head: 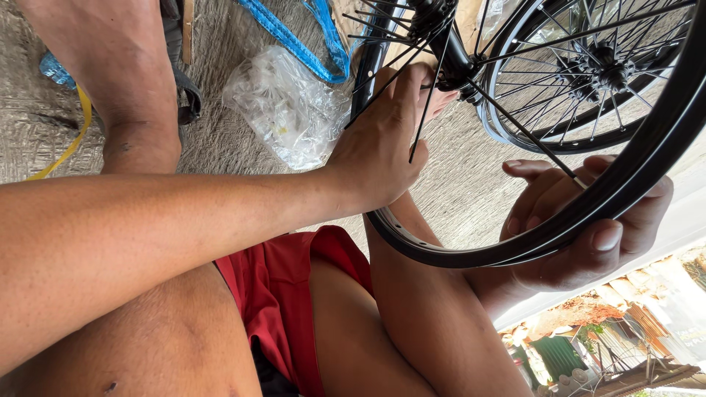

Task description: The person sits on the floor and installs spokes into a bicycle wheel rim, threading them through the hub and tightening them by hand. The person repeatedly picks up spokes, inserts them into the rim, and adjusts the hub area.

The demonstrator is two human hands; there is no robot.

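While the right hand [588, 228] grips the black rim [632, 176], spokes [434, 73] hide the left hand's [382, 147] fingertips, grasp unclear.

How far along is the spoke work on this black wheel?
Done: several spokes already run from the hub to the black rim. In hand: the left hand reaches among spokes near the hub, and the right hand grips the rim. Left: one spoke's lower end hangs free beside the left hand.
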